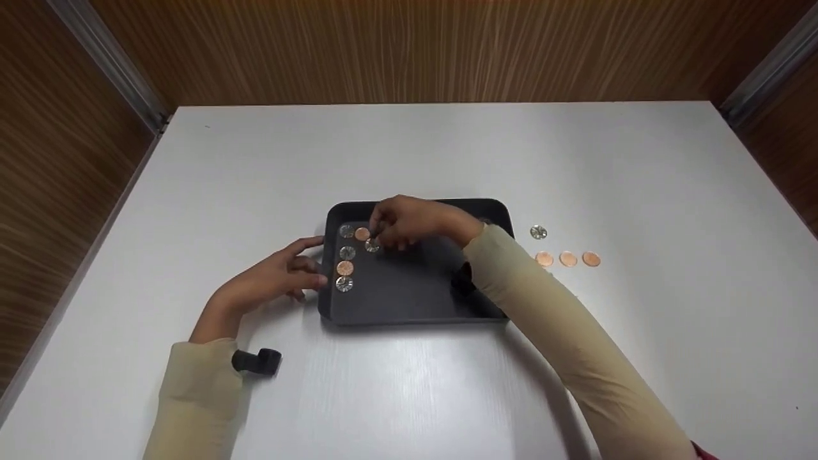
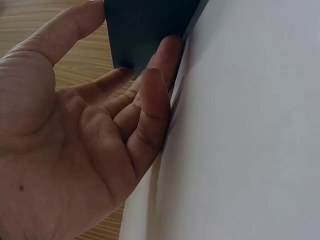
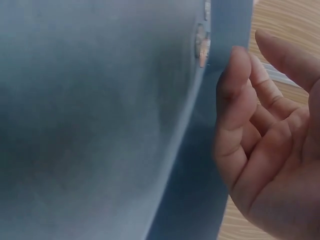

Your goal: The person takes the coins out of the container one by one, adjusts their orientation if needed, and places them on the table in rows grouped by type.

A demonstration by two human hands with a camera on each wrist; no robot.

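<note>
Six coins lay in the dark tray [image 1: 415, 306], four in a column by its left wall; the right hand [image 1: 409, 222] hovered over a silver coin [image 1: 372, 245], grip hidden. The left hand [image 1: 281, 278] rested open against the tray's wall. Steadying it seemed wise, so rows stayed straight. Four coins [image 1: 567, 258] waited on the table [image 1: 409, 153].

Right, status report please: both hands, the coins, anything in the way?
Left hand open, steadying tray edge. Right hand over the silver coin inside tray; grip unclear. Four coins outside on table. Nothing obstructing.
</note>
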